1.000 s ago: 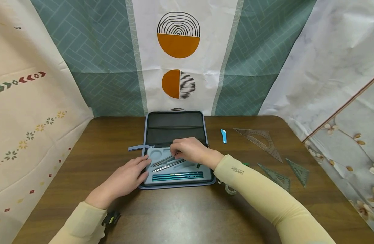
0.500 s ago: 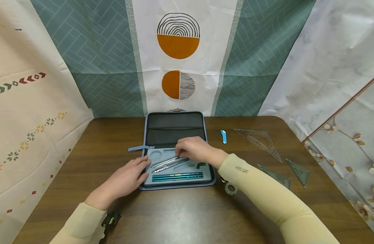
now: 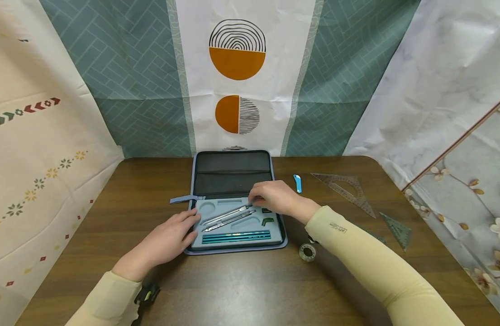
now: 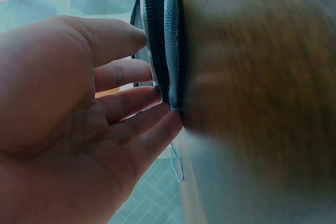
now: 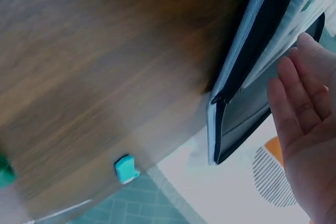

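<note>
A zippered drawing-set case lies unfolded, its dark lid leaning back and a pale blue moulded tray in its base. Two slim silver drawing instruments, which look like compasses, lie slantwise in the tray. Several dark teal pencils fill the front slot. My left hand rests on the case's left edge, fingers fairly straight; the left wrist view shows the fingertips against the zipper side. My right hand is over the tray's back right, fingertips close by the instruments' upper ends. Nothing shows between its fingers.
A small dark green piece sits at the tray's right. Right of the case are a tape roll, a blue cutter, a clear set square and a green triangle. Another triangle is partly behind the right sleeve.
My right hand has moved right, off the silver instruments' middle and past their upper ends, uncovering more of the tray. The instruments stay about where they lay. My left hand keeps its place.
</note>
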The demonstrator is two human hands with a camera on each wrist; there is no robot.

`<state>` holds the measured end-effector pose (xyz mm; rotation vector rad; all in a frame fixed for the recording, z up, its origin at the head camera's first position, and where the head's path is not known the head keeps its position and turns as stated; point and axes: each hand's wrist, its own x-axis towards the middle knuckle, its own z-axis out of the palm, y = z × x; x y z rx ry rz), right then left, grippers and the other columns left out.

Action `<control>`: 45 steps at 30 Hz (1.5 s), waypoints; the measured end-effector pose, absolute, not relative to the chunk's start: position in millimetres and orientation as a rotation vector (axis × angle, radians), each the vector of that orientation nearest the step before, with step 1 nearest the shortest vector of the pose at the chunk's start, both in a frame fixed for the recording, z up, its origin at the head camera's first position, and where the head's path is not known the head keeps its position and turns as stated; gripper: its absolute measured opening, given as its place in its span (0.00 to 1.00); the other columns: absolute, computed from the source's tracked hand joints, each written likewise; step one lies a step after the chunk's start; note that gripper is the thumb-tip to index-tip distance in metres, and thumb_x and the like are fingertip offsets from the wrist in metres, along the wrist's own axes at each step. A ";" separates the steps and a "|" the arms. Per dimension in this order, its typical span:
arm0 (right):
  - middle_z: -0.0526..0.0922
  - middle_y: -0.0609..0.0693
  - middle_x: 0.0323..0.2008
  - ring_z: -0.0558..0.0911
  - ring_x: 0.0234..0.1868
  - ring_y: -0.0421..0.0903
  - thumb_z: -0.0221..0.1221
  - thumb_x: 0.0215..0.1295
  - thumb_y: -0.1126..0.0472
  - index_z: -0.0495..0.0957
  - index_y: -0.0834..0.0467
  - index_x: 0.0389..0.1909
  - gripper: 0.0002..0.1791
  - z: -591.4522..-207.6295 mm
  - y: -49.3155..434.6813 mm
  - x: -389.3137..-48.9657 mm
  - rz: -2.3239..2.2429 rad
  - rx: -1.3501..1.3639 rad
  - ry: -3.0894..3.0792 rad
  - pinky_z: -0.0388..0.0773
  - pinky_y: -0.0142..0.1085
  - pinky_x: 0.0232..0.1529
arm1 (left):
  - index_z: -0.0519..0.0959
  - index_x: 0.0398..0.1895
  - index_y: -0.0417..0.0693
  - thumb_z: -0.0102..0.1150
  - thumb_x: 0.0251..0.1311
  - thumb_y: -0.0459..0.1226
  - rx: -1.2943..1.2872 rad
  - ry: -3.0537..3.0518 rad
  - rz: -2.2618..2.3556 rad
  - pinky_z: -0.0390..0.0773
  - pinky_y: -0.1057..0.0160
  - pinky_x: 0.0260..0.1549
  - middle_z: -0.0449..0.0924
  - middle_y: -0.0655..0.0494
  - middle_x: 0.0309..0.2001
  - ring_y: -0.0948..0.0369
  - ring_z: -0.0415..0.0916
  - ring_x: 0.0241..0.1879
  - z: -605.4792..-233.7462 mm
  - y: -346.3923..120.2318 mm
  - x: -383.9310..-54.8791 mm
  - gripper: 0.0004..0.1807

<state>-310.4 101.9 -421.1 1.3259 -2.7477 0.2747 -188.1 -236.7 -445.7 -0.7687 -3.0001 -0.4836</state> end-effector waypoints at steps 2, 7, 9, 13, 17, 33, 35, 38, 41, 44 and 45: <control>0.90 0.43 0.51 0.89 0.47 0.42 0.75 0.72 0.60 0.92 0.49 0.51 0.10 -420.5 107.4 -309.9 0.278 1.307 -2.750 0.87 0.41 0.46 | 0.77 0.75 0.35 0.65 0.79 0.38 -0.773 -2.994 -0.484 0.75 0.36 0.69 0.71 0.34 0.78 0.37 0.72 0.75 -446.0 -236.6 -188.1 0.27; 0.89 0.45 0.56 0.89 0.55 0.46 0.75 0.72 0.58 0.90 0.51 0.58 0.16 -418.4 123.8 -307.1 0.275 1.248 -2.781 0.87 0.44 0.53 | 0.77 0.75 0.34 0.65 0.79 0.38 -0.774 -2.987 -0.485 0.76 0.36 0.69 0.71 0.34 0.77 0.36 0.72 0.75 -445.3 -236.2 -187.5 0.27; 0.88 0.47 0.59 0.88 0.59 0.47 0.75 0.73 0.57 0.89 0.52 0.61 0.18 -416.9 132.0 -305.3 0.260 1.223 -2.790 0.87 0.45 0.56 | 0.77 0.75 0.34 0.65 0.79 0.38 -0.775 -2.986 -0.483 0.76 0.36 0.68 0.72 0.34 0.77 0.36 0.72 0.74 -444.9 -236.1 -187.2 0.27; 0.87 0.50 0.64 0.86 0.63 0.51 0.76 0.71 0.57 0.87 0.54 0.64 0.22 -411.8 150.9 -303.1 0.216 1.162 -2.789 0.87 0.49 0.57 | 0.77 0.75 0.34 0.65 0.79 0.37 -0.776 -2.986 -0.479 0.76 0.36 0.68 0.72 0.34 0.77 0.36 0.72 0.74 -445.3 -235.9 -187.1 0.27; 0.83 0.54 0.68 0.85 0.65 0.55 0.77 0.70 0.56 0.85 0.56 0.68 0.27 -407.0 169.5 -304.4 0.177 1.090 -2.797 0.86 0.54 0.57 | 0.77 0.75 0.34 0.65 0.79 0.38 -0.772 -2.989 -0.477 0.76 0.36 0.68 0.72 0.34 0.77 0.36 0.71 0.75 -446.3 -236.2 -187.4 0.27; 0.80 0.61 0.71 0.83 0.67 0.61 0.77 0.70 0.52 0.79 0.62 0.74 0.36 -412.1 216.4 -319.8 0.059 0.846 -2.919 0.85 0.58 0.60 | 0.77 0.75 0.35 0.65 0.79 0.38 -0.781 -2.995 -0.459 0.76 0.36 0.69 0.71 0.34 0.78 0.36 0.71 0.75 -449.3 -236.0 -189.2 0.27; 0.81 0.61 0.70 0.84 0.66 0.61 0.76 0.71 0.54 0.79 0.62 0.73 0.34 -412.9 218.8 -322.1 0.062 0.827 -2.911 0.85 0.58 0.59 | 0.77 0.75 0.35 0.66 0.79 0.39 -0.778 -2.999 -0.462 0.76 0.36 0.69 0.71 0.34 0.78 0.36 0.71 0.75 -449.1 -235.9 -188.8 0.28; 0.82 0.61 0.69 0.85 0.65 0.60 0.75 0.72 0.59 0.80 0.61 0.73 0.31 -413.9 222.2 -325.7 0.063 0.812 -2.898 0.86 0.57 0.57 | 0.77 0.75 0.35 0.66 0.79 0.39 -0.778 -3.002 -0.459 0.76 0.35 0.68 0.71 0.34 0.78 0.36 0.71 0.75 -449.1 -236.0 -188.6 0.28; 0.83 0.61 0.68 0.85 0.65 0.60 0.73 0.73 0.66 0.81 0.61 0.71 0.28 -414.7 225.1 -329.3 0.055 0.816 -2.886 0.87 0.55 0.55 | 0.77 0.75 0.35 0.66 0.79 0.39 -0.782 -3.001 -0.462 0.76 0.35 0.68 0.71 0.34 0.78 0.36 0.71 0.75 -449.1 -235.8 -188.5 0.28; 0.83 0.60 0.67 0.86 0.64 0.60 0.72 0.72 0.70 0.82 0.61 0.71 0.27 -414.9 227.4 -332.3 0.040 0.829 -2.875 0.88 0.54 0.53 | 0.77 0.75 0.34 0.66 0.79 0.38 -0.784 -2.994 -0.468 0.76 0.35 0.68 0.71 0.34 0.78 0.36 0.72 0.75 -448.7 -235.3 -188.4 0.28; 0.83 0.60 0.67 0.86 0.64 0.60 0.71 0.72 0.71 0.82 0.61 0.70 0.27 -415.0 228.0 -333.1 0.030 0.836 -2.871 0.88 0.54 0.52 | 0.77 0.75 0.34 0.66 0.79 0.38 -0.785 -2.991 -0.467 0.76 0.35 0.68 0.71 0.34 0.78 0.36 0.72 0.74 -448.7 -235.3 -188.5 0.27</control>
